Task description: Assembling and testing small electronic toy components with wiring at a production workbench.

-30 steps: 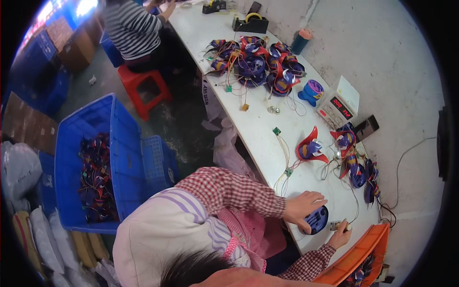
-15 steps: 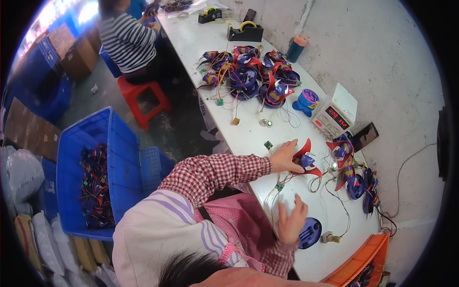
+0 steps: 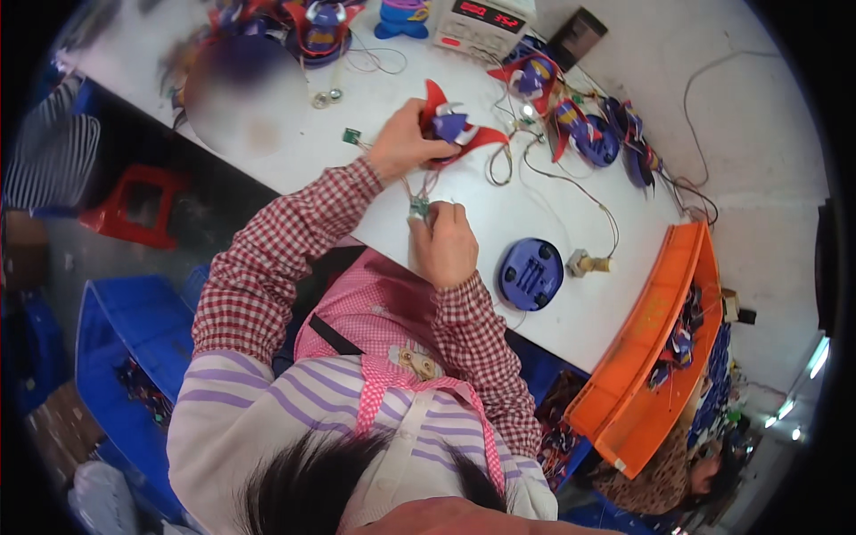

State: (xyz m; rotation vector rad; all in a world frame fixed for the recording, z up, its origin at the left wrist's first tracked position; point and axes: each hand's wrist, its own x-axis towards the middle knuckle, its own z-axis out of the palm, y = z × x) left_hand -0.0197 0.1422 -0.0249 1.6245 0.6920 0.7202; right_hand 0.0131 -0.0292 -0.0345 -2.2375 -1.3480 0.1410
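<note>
The left hand (image 3: 399, 147) has its thumb and fingers closed around a small purple figure with red wings (image 3: 453, 127), near the front edge of the white tabletop (image 3: 580, 330). The right hand (image 3: 448, 245) is just below, its fingers drawn narrow at a small green circuit board (image 3: 419, 207); whether they pinch the board or only touch it, I cannot tell. Thin wires run between the board and the figure.

Half a second ago the left hand was beside this figure and the right was open in the air; a second ago they were at the purple base and the metal fitting. Now both hands are at one wired piece, so the work in hand appears to have passed from the base to the figure and its board.

To the right, the round purple base (image 3: 531, 273) lies on the tabletop with no hand on it, its slotted face up, and the metal fitting (image 3: 590, 263) lies just beside it. A second green board (image 3: 353, 135) is near the left hand. Farther off are more winged figures (image 3: 535, 78) and a power unit (image 3: 481, 27) with a lit red display. An orange bin (image 3: 637, 330) is at the right.
</note>
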